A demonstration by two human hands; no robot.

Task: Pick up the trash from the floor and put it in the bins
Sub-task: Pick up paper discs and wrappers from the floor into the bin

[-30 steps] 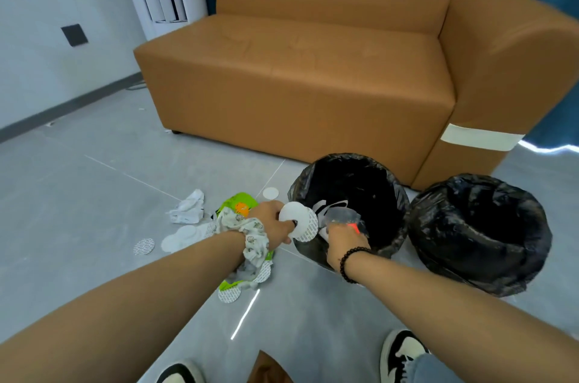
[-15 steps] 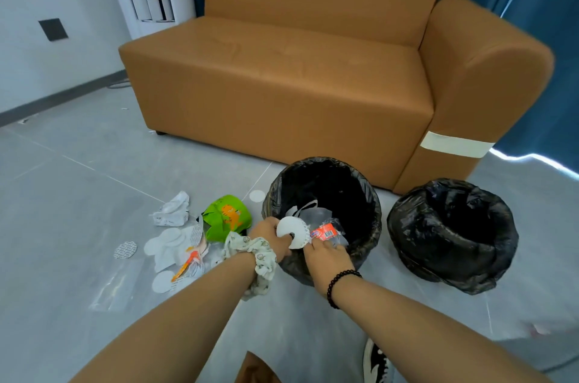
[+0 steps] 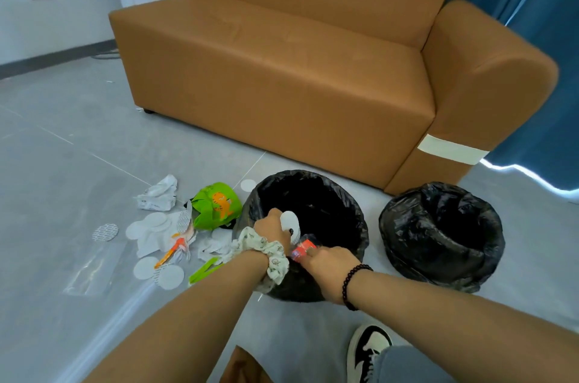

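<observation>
Over the left bin's (image 3: 360, 226) near rim, my left hand (image 3: 272, 229) grips a white disc (image 3: 289, 221), my right hand (image 3: 326, 260) pinches a red wrapper (image 3: 303, 249); releasing both comes next.

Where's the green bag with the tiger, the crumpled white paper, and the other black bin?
green bag (image 3: 216, 205), head view, on its printed front.
crumpled white paper (image 3: 158, 194), head view, its middle.
other black bin (image 3: 404, 232), head view, its left outer wall.

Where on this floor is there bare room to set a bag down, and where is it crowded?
Bare floor lies between the wall, the sofa and the litter. A narrow strip separates the two bins. It is crowded left of the near bin: white discs, crumpled paper and a green wrapper cluster there.
</observation>
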